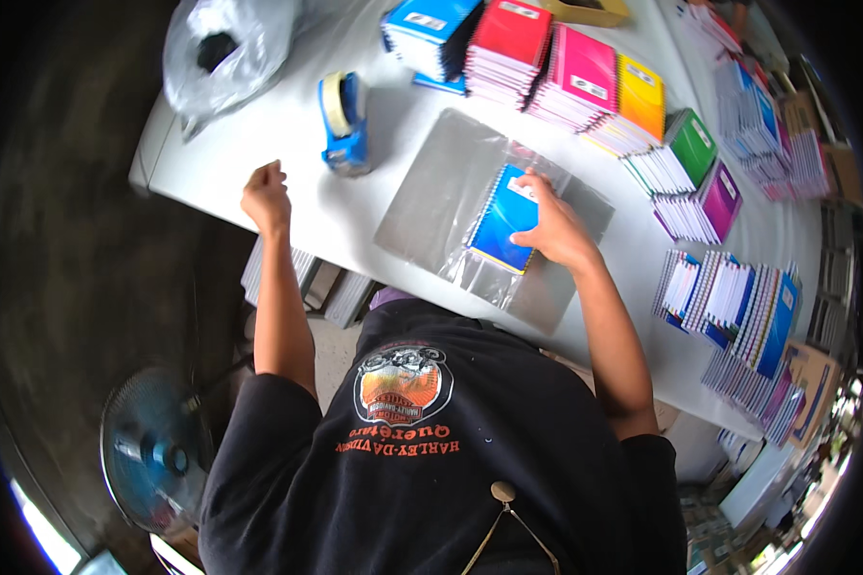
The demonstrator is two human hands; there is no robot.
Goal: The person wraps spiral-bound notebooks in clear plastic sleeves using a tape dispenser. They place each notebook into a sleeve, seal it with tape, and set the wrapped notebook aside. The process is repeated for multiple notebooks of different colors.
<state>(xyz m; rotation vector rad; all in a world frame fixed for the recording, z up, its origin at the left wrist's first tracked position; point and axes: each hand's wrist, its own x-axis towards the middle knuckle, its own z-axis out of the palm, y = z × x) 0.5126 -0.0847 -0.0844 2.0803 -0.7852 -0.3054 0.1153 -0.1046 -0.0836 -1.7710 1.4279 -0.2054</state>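
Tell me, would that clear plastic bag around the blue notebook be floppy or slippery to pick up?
Probably floppy: the bag looks thin and wrinkled, lying flat past the notebook. Likely slippery too, since its film shines on the grey sheet. The notebook inside should stiffen it where the right hand presses.

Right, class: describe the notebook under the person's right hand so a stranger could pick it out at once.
Start at the white table and find the grey sheet lying in front of the person. On it rests a clear plastic sleeve, with the right hand pressing down on a blue spiral notebook. Unlike the coloured notebooks stacked along the far edge, it lies alone, inside plastic.
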